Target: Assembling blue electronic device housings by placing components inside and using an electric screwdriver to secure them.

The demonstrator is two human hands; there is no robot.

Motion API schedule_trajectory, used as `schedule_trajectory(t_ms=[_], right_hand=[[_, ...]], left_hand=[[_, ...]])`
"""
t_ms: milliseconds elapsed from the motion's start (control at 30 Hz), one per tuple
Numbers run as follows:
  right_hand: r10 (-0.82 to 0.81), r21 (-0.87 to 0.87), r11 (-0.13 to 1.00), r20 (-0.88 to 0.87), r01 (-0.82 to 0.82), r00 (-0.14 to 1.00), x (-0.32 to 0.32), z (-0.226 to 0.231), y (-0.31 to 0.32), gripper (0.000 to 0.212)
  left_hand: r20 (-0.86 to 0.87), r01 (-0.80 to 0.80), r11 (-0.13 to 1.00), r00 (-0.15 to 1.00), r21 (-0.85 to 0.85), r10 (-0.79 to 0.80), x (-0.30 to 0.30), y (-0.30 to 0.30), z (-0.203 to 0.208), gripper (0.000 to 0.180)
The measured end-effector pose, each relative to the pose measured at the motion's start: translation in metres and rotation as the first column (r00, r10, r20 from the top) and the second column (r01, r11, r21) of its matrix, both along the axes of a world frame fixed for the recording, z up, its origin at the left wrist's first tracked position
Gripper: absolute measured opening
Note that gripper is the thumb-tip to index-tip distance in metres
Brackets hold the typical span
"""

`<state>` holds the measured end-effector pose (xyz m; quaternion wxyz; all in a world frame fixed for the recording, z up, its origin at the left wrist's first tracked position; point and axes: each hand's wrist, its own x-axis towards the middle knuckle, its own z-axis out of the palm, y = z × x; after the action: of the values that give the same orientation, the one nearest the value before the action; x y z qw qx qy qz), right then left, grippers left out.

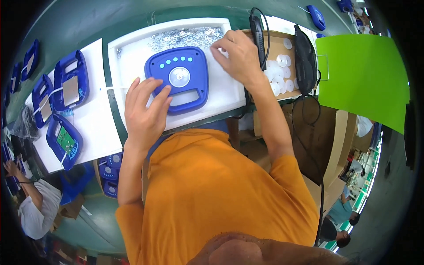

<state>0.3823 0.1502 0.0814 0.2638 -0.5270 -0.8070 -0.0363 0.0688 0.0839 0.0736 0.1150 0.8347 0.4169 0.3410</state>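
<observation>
A blue plastic casing [201, 75] lies in a white foam tray [115, 66] before me. It has a row of light-blue round buttons, a rectangular window and a white disc [179, 77] at its middle. My left hand [145, 104] rests at the casing's left side, fingers spread, the fingertips over its lower left edge. Off the casing's right side, my right hand [238, 57] has thumb and forefinger brought together beside a spread of small shiny metal parts [185, 37]. Whatever sits between those fingertips is too small to make out.
Right of the tray stand a black corded tool [257, 33], a cardboard box with white discs [288, 84], a dark pouch [304, 62] and a bright green panel [362, 75]. On the left are several blue casings [81, 88], one with a green circuit board [66, 140]. A co-worker [37, 207] sits lower left.
</observation>
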Motion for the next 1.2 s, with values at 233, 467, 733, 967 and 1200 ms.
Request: schedule_trajectory(t_ms=[233, 467, 733, 967, 1200], right_hand=[[0.268, 0.132, 0.959, -0.128, -0.251, 0.955, -0.060, -0.005, -0.030, 0.014], [0.358, 0.130, 0.924, 0.036, -0.359, 0.933, -0.060, -0.007, -0.032, 0.013], [0.293, 0.151, 0.951, -0.154, -0.270, 0.944, -0.047, -0.007, -0.035, 0.021], [0.301, -0.054, 0.951, -0.078, -0.306, 0.950, -0.052, 0.000, -0.053, 0.031], [0.223, -0.088, 0.969, -0.108, -0.233, 0.969, -0.061, -0.003, -0.073, 0.036]], left_hand=[[-0.086, -0.004, 1.000, 0.996, 0.000, 0.004, 0.008, 0.006, -0.013, 0.031], [-0.115, -0.013, 1.000, 0.993, -0.001, 0.012, 0.009, 0.005, -0.013, 0.028], [-0.126, -0.008, 1.000, 0.992, -0.017, 0.006, 0.011, 0.005, -0.013, 0.032], [-0.232, -0.059, 0.998, 0.971, 0.001, 0.058, 0.013, 0.006, -0.010, 0.040], [-0.299, -0.060, 0.998, 0.953, -0.008, 0.055, 0.010, 0.014, -0.009, 0.048]])
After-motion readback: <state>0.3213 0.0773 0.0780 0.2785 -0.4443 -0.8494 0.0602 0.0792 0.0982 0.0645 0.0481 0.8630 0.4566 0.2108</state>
